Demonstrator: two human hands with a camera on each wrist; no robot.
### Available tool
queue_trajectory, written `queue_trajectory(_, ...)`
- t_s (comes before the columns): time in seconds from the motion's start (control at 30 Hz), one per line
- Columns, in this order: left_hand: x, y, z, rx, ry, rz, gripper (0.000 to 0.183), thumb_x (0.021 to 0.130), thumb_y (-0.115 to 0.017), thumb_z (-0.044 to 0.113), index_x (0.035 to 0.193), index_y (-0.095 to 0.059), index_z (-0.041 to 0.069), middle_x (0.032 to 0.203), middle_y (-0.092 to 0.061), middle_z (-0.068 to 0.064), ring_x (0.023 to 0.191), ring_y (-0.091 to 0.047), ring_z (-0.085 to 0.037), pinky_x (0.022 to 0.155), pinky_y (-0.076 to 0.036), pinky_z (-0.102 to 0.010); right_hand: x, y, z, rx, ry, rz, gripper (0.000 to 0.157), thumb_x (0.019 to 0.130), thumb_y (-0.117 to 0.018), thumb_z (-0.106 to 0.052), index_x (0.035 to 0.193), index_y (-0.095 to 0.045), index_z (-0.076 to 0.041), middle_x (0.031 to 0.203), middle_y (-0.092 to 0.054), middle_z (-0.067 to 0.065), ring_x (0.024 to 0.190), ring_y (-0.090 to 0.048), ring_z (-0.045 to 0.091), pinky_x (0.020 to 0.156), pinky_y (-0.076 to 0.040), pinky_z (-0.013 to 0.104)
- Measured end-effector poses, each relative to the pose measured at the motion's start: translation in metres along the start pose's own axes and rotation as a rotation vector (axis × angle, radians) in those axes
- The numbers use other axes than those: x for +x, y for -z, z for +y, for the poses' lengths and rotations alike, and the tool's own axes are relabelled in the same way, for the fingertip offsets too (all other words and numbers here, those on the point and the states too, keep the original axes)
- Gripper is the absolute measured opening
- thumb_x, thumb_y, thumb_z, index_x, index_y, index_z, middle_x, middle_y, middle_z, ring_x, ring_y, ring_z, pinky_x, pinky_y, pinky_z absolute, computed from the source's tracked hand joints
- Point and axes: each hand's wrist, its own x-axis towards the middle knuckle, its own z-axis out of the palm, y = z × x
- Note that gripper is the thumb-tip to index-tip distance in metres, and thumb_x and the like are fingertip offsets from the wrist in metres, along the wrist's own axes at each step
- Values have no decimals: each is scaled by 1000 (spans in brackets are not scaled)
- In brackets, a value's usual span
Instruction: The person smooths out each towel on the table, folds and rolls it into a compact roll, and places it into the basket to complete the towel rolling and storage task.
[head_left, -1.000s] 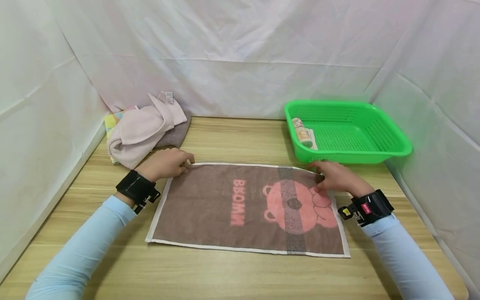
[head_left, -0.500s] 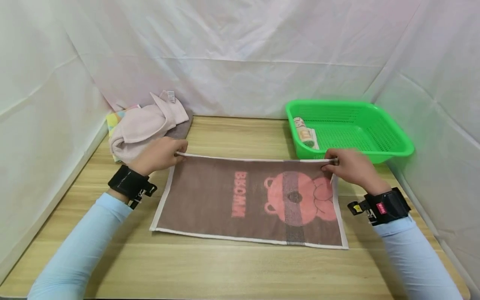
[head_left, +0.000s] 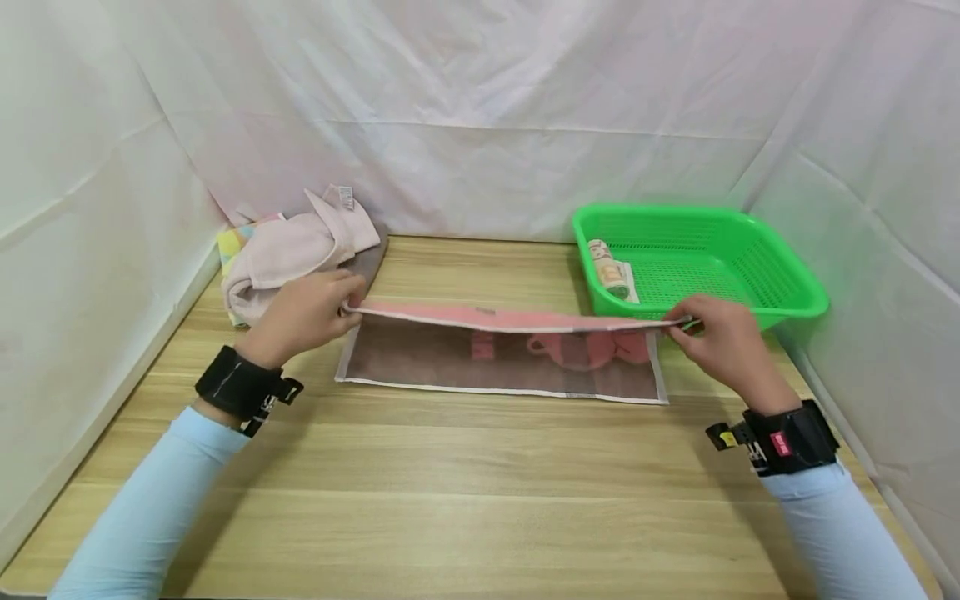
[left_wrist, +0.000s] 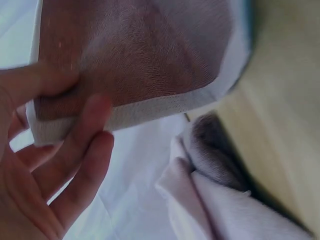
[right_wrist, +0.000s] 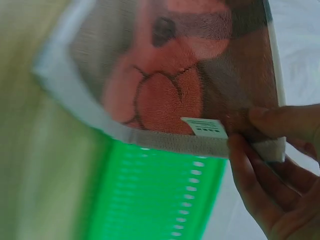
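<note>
We locate the brown towel [head_left: 420, 358] between the two hands, its raised edge running from one hand to the other and its lower edge on the near side, over the bench [head_left: 480, 483]. The left hand [head_left: 311, 310] pinches one corner of the raised edge, thumb on the face and fingers behind; the right hand [head_left: 716, 342] pinches the opposite corner in the same way. In the right wrist view we note one white tag [right_wrist: 205, 127] sewn at the border, close to the right fingers, and a pink bear print on the face. We count one towel held and, beyond the left hand, one pile with at least three cloths visible: a pale pink cloth [head_left: 281, 254], a grey cloth [head_left: 369, 263] and a multicoloured cloth [head_left: 228, 242]. We count one container, a green basket [head_left: 697, 213], just beyond the right hand. It contains one printed roll [head_left: 606, 268] against its left wall, with a pale flat piece [head_left: 629, 282] beside it; we cannot tell whether the two are joined.
</note>
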Motion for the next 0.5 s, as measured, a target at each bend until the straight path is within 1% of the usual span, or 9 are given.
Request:
queue_trajectory(0.07,-8,-5,3,-15,-29,-45,26,71,-75,19,77,-50,19,77,-48,6,64,-47,-14,54,-40,-32,-11,-6,1,19,23,-42,14,70,-73,3,79,-70,-6,81,-65,3,64,-63,17,54,-53,34)
queue_trajectory(0.17,-19,-12,8,-28,-47,-107,27,68,-76,21,73,-50,22,77,-48,8,63,-47,-12,53,-40,-31,-25,-15,3,21,47,-118,18,67,-75,2,78,-71,-11,79,-65,-1,65,-62,15,55,-51,34)
queue_trajectory(0.3,-30,-21,13,-59,-80,-177,28,64,-76,22,69,-49,25,76,-48,9,61,-46,-11,53,-38,-29,-36,-23,4,19,44,-227,23,65,-77,0,76,-72,-19,79,-64,-8,69,-60,13,58,-47,33)
queue_trajectory(0.4,-36,-27,14,-72,-111,-190,29,64,-78,24,68,-50,24,74,-49,7,60,-45,-11,53,-37,-29,-40,-25,4,16,23,-299,25,65,-78,-2,76,-72,-23,82,-64,-10,72,-60,13,60,-46,34)
queue_trajectory(0.5,-40,-30,14,-88,-116,-196,27,65,-80,28,69,-53,25,74,-51,6,60,-44,-10,53,-37,-28,-40,-25,3,3,-7,-362,24,66,-78,-6,77,-73,-27,85,-65,-11,76,-62,15,63,-47,37)
